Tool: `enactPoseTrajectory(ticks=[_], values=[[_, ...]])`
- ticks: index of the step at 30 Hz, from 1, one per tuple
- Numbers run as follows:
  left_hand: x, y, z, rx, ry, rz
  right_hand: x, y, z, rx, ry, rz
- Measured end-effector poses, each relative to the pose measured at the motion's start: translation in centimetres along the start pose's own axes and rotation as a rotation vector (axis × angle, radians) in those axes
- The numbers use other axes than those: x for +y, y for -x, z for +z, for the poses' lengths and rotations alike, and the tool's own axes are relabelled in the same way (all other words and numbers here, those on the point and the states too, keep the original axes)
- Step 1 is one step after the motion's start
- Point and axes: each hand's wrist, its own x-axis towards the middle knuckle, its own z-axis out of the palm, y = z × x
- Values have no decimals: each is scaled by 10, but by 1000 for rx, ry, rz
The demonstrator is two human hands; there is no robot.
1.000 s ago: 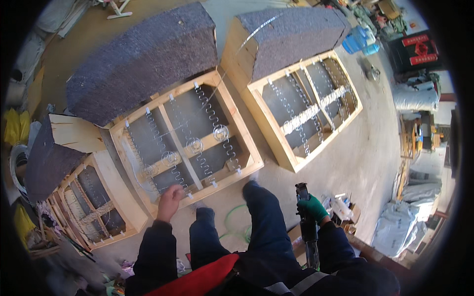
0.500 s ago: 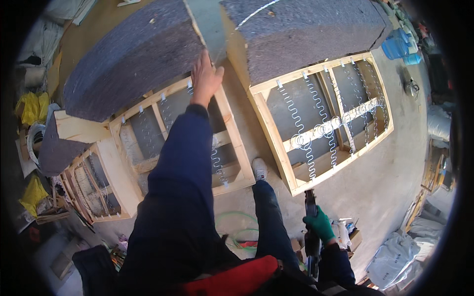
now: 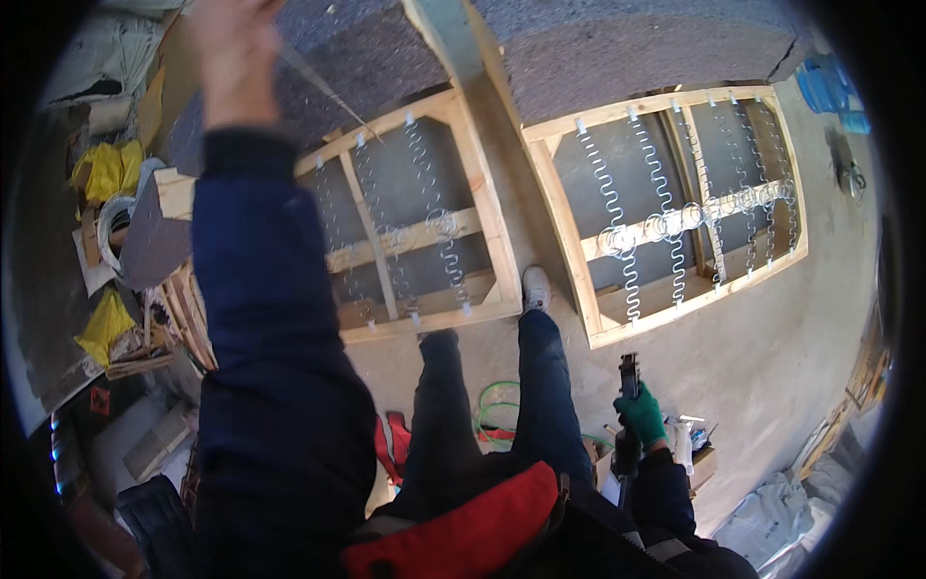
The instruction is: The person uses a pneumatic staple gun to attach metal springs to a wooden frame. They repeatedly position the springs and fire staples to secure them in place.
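Note:
My left hand [image 3: 236,48], bare and blurred by motion, is raised at the upper left over the grey felt-covered back [image 3: 357,58] of the left wooden seat frame [image 3: 487,217]. A thin pale cord [image 3: 323,85] runs from its fingers down towards the frame's top rail; the fingers seem closed on it. In a green glove, my right hand [image 3: 641,417] grips a long black staple gun [image 3: 629,376] at the lower right, its tip pointing away from me. It stays apart from the right wooden seat frame [image 3: 564,222], which carries zigzag springs [image 3: 632,280].
A green hose [image 3: 492,391] lies on the floor by my feet. Yellow bags [image 3: 106,169] and a white coil [image 3: 114,232] are at the left. Blue water bottles [image 3: 822,89] stand at the far right, with white sacks [image 3: 772,516] at the lower right.
My left hand has moved up and left from the edge of the felt-covered back, and the cord now stretches from it. My view has shifted; the right hand still holds the staple gun.

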Motion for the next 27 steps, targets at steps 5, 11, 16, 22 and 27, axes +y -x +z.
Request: enactPoseTrajectory(ticks=[5,11,16,22,27], values=[[102,225,-145,764,-167,211,-44,-12,13,1,160,-149],[106,555,-257,1308,-197,-82,-110,-26,54,-43,227,-186],[-5,761,-267,1340,115,-728,-156,-24,104,-89,326,-301],[-155,810,-192,1199,557,-941,-206,-19,173,-142,329,-354],[-203,776,-188,1016,607,-1105,-262,-2,219,-162,292,-362]])
